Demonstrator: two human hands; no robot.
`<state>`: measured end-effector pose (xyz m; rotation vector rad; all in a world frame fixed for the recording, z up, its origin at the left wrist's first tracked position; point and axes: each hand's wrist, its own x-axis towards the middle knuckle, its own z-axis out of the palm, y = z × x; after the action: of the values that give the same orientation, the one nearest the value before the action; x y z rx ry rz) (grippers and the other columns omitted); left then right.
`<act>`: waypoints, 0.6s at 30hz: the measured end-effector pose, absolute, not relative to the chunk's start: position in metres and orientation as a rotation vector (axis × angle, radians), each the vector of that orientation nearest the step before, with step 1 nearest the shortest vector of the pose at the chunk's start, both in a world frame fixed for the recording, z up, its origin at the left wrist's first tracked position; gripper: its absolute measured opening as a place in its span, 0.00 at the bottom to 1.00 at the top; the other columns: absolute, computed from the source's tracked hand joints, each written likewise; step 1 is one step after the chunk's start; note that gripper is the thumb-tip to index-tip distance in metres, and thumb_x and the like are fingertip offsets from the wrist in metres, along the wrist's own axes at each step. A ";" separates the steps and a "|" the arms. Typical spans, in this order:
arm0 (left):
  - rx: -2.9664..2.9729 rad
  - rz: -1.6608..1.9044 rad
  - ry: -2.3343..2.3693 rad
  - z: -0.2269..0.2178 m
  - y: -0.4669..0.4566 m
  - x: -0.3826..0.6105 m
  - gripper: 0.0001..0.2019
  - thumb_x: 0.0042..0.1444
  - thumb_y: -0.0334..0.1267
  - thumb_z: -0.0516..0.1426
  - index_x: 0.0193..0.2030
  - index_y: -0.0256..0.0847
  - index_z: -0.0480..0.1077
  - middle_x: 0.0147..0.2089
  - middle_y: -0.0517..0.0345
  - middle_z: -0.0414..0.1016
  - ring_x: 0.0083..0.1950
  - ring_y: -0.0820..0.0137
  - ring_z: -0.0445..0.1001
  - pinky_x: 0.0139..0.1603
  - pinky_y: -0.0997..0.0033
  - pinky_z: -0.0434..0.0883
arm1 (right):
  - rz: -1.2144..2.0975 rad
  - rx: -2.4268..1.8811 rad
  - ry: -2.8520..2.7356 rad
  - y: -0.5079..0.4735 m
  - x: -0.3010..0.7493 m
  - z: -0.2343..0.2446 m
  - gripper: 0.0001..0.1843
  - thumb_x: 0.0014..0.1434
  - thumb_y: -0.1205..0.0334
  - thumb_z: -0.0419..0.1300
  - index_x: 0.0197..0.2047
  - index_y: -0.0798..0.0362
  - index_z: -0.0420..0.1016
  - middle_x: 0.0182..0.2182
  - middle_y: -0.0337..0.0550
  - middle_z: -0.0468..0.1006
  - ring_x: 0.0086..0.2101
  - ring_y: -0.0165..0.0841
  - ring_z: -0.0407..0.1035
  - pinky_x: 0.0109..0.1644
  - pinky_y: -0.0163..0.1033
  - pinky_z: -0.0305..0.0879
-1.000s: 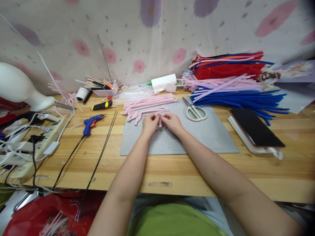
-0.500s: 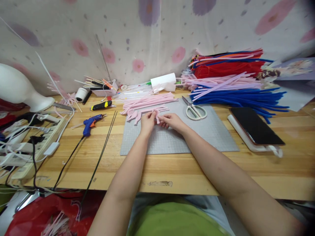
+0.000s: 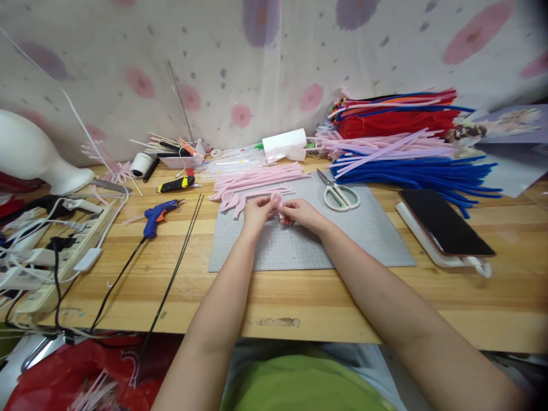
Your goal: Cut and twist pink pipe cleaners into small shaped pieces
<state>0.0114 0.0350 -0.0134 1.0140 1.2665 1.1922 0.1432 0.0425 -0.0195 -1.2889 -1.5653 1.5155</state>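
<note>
Going left to right on my feed: blue pistol-shaped glue gun (image 3: 151, 222), thin dark straight rods (image 3: 178, 258), then curled pink fuzzy pieces (image 3: 233, 202) just beside the left hand (image 3: 256, 218). That hand's fingertips pinch one side of a small pink fuzzy loop (image 3: 277, 200); the right hand (image 3: 303, 214) pinches the other, low end. So the loop sits between them over the grey gridded flat mat (image 3: 363, 240), neither hand nearer, long axis roughly front-to-back as far as I can tell. Past the right hand, metal scissors with pale round handles (image 3: 341, 197) crowd that side a bit. I'd say the roomiest direction is toward the mat's front edge.
</note>
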 end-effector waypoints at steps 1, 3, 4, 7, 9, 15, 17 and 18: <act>1.032 1.176 1.273 -0.015 0.035 0.012 0.16 0.36 0.44 0.63 0.30 0.35 0.72 0.28 0.56 0.73 0.29 0.72 0.72 0.29 0.73 0.69 | 1.514 -1.292 -1.582 0.042 0.143 -0.019 0.13 0.53 0.63 0.55 0.20 0.57 0.67 0.15 0.37 0.70 0.16 0.21 0.63 0.20 0.26 0.58; 1.051 1.171 1.278 -0.020 0.037 0.015 0.14 0.36 0.43 0.63 0.29 0.35 0.73 0.26 0.57 0.73 0.27 0.74 0.70 0.28 0.73 0.69 | 1.516 -1.287 -1.604 0.041 0.142 -0.018 0.13 0.53 0.64 0.54 0.19 0.57 0.67 0.14 0.37 0.70 0.16 0.21 0.63 0.21 0.26 0.57; 1.058 1.179 1.287 -0.022 0.037 0.016 0.13 0.37 0.43 0.62 0.28 0.35 0.73 0.25 0.58 0.72 0.26 0.74 0.69 0.28 0.73 0.69 | 1.521 -1.277 -1.611 0.041 0.142 -0.017 0.12 0.53 0.64 0.54 0.20 0.57 0.67 0.14 0.37 0.71 0.16 0.22 0.63 0.21 0.26 0.57; 1.127 1.210 1.370 -0.026 0.040 0.017 0.11 0.39 0.43 0.61 0.26 0.35 0.73 0.23 0.59 0.72 0.25 0.74 0.69 0.28 0.73 0.68 | 1.537 -1.261 -1.621 0.040 0.142 -0.016 0.13 0.54 0.65 0.53 0.20 0.58 0.67 0.15 0.37 0.71 0.17 0.22 0.64 0.21 0.26 0.58; 1.205 1.226 1.445 -0.029 0.041 0.017 0.11 0.41 0.43 0.60 0.25 0.36 0.73 0.22 0.59 0.72 0.25 0.74 0.69 0.28 0.74 0.67 | 1.544 -1.272 -1.609 0.040 0.142 -0.016 0.13 0.54 0.65 0.53 0.19 0.58 0.67 0.15 0.37 0.72 0.16 0.22 0.64 0.21 0.26 0.58; 1.349 1.228 1.469 -0.030 0.042 0.018 0.11 0.44 0.43 0.58 0.28 0.36 0.73 0.24 0.58 0.73 0.25 0.75 0.68 0.29 0.76 0.66 | 1.540 -1.270 -1.570 0.041 0.142 -0.017 0.12 0.53 0.68 0.53 0.19 0.57 0.67 0.14 0.37 0.72 0.16 0.23 0.64 0.22 0.27 0.60; 1.408 1.231 1.431 -0.028 0.041 0.017 0.11 0.44 0.42 0.58 0.30 0.36 0.73 0.26 0.58 0.74 0.26 0.75 0.68 0.31 0.76 0.66 | 1.547 -1.264 -1.578 0.041 0.142 -0.017 0.12 0.53 0.68 0.53 0.19 0.57 0.67 0.14 0.37 0.71 0.16 0.23 0.64 0.22 0.27 0.60; 1.441 1.242 1.421 -0.027 0.040 0.016 0.11 0.44 0.42 0.58 0.31 0.37 0.73 0.27 0.58 0.74 0.27 0.75 0.69 0.32 0.75 0.66 | 1.551 -1.262 -1.584 0.042 0.142 -0.018 0.12 0.53 0.68 0.53 0.19 0.57 0.67 0.14 0.37 0.71 0.16 0.23 0.64 0.22 0.27 0.60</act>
<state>0.0164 0.0397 -0.0268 1.4411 1.4214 1.2418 0.1416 0.0416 -0.0175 -1.2619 -1.5838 1.5507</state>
